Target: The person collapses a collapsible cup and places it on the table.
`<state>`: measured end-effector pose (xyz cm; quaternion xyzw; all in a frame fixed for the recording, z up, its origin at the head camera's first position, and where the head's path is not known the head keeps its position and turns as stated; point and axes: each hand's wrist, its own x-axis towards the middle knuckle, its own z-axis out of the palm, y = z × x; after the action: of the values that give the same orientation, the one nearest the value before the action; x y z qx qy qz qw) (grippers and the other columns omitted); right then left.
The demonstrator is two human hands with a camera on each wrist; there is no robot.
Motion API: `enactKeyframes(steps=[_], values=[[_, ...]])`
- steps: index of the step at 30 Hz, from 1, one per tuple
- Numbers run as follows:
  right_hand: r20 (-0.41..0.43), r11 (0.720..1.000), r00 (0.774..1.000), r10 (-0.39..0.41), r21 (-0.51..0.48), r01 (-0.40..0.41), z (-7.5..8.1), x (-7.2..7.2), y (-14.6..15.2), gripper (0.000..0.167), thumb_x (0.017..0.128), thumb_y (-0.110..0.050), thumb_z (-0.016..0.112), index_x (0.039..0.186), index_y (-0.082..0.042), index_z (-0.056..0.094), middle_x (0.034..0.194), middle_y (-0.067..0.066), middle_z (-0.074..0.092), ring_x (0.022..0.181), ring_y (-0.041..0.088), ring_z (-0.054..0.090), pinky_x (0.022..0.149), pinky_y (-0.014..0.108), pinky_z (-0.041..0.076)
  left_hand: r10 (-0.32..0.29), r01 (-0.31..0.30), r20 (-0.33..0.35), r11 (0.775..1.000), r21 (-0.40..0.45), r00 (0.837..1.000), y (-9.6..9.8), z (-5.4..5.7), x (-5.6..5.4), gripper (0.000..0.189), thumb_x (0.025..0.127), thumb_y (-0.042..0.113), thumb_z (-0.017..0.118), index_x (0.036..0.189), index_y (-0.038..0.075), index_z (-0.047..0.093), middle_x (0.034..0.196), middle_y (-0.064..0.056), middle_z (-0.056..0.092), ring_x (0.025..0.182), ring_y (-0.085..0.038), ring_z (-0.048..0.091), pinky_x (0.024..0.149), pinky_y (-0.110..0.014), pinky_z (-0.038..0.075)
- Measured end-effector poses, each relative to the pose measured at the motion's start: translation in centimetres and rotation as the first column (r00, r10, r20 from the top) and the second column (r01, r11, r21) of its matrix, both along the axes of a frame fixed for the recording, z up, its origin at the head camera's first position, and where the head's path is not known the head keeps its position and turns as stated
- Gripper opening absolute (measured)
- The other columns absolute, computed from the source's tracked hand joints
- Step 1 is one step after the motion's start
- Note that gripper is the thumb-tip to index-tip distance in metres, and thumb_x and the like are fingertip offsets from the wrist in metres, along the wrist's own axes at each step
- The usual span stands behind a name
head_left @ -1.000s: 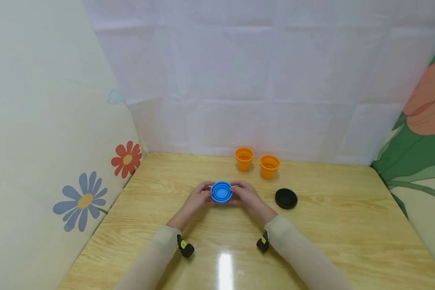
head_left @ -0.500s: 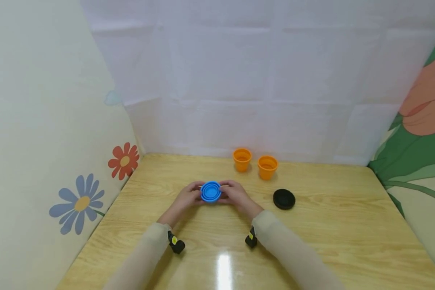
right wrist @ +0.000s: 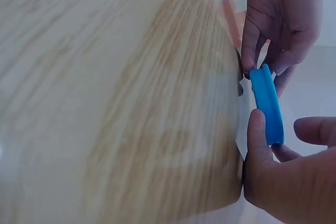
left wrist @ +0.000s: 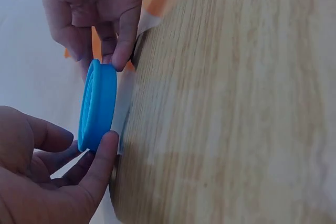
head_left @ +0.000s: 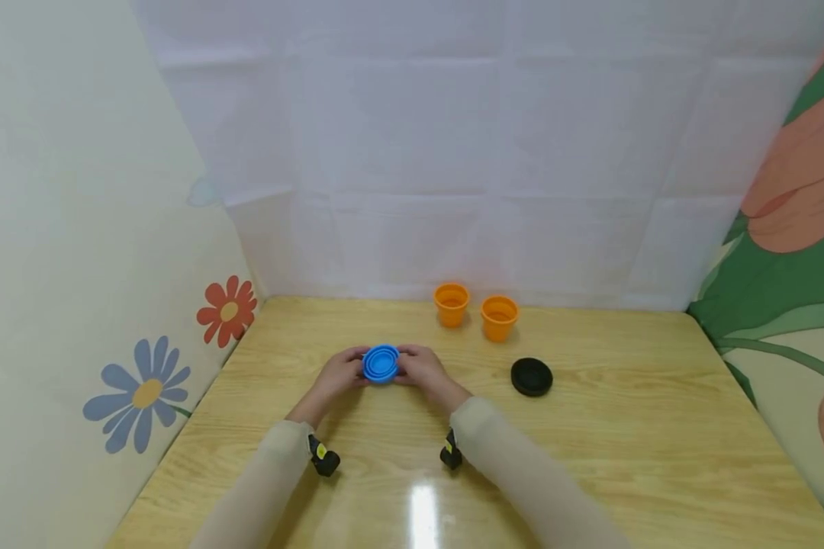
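Observation:
A blue collapsible cup (head_left: 381, 364), folded flat into concentric rings, is held between both hands over the middle of the table. My left hand (head_left: 339, 374) grips its left side, my right hand (head_left: 423, 371) its right side. In the left wrist view the cup (left wrist: 100, 106) stands on edge, with left-hand fingers (left wrist: 97, 174) at its lower end and the right hand (left wrist: 97, 9) at the upper one. The right wrist view shows the cup's ridged outer wall (right wrist: 269, 106) between the fingertips of both hands.
Two orange cups (head_left: 451, 305) stand expanded near the back edge of the wooden table (head_left: 632, 427). A flat round black piece (head_left: 532, 377) lies right of the hands. A white cloth (head_left: 398, 152) hangs behind; flower-printed panels (head_left: 75, 229) flank the sides.
Both hands have shifted left with the blue cup held between them. The head view has turned slightly, while the orange cups and black piece stay in place on the table.

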<state>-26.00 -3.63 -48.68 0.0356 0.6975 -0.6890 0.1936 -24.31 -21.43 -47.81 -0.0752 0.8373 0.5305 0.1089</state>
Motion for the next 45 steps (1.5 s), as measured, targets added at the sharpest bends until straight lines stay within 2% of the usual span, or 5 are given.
enactKeyframes(steps=[9,15,27,34,45], values=[[0.013,0.996,0.998,0.055,0.075,-0.056,0.5,-0.2,0.2,0.044,0.096,-0.008,0.060,0.140,-0.004,0.059,0.120,0.015,0.067,0.091,0.018,0.066,0.080,0.030,0.061,-0.021,0.018,-0.023,0.992,-0.125,1.000,-0.2,0.2,0.0,0.047,0.100,0.006,0.043,0.144,-0.011,0.045,0.143,-0.031,0.050,0.107,-0.029,0.064,0.086,-0.035,0.059],[-0.055,0.977,0.988,0.145,0.164,-0.134,1.8,-1.1,1.6,0.035,0.099,-0.009,0.056,0.133,-0.002,0.063,0.114,0.017,0.067,0.095,0.025,0.066,0.084,0.035,0.061,-0.067,0.040,-0.081,0.952,-0.303,0.994,0.1,1.4,-0.1,0.051,0.100,0.014,0.048,0.145,-0.008,0.046,0.141,-0.033,0.044,0.109,-0.036,0.059,0.092,-0.045,0.054],[-0.268,0.950,0.939,0.214,0.281,-0.136,5.5,-3.3,7.5,0.036,0.105,-0.012,0.052,0.138,0.001,0.057,0.135,0.022,0.059,0.117,0.034,0.061,0.096,0.041,0.056,-0.251,0.178,-0.164,0.914,-0.364,0.954,5.7,4.2,-3.9,0.050,0.102,0.020,0.051,0.147,-0.003,0.046,0.143,-0.030,0.042,0.126,-0.043,0.049,0.103,-0.056,0.046],[-0.484,0.918,0.838,0.254,0.393,-0.051,6.8,-4.3,10.5,0.031,0.104,-0.007,0.052,0.131,0.005,0.061,0.131,0.023,0.061,0.116,0.036,0.060,0.096,0.043,0.054,-0.323,0.222,-0.252,0.907,-0.357,0.912,10.0,4.6,-6.0,0.048,0.100,0.017,0.055,0.143,-0.004,0.051,0.138,-0.029,0.049,0.119,-0.041,0.056,0.098,-0.050,0.052],[-0.643,0.889,0.737,0.207,0.439,0.134,7.6,-5.0,15.1,0.031,0.101,-0.008,0.057,0.130,0.001,0.063,0.130,0.020,0.063,0.116,0.035,0.063,0.098,0.046,0.054,-0.415,0.294,-0.396,0.896,-0.331,0.819,15.1,4.5,-8.1,0.042,0.098,0.009,0.059,0.136,-0.009,0.056,0.138,-0.026,0.058,0.125,-0.039,0.057,0.105,-0.048,0.049]])
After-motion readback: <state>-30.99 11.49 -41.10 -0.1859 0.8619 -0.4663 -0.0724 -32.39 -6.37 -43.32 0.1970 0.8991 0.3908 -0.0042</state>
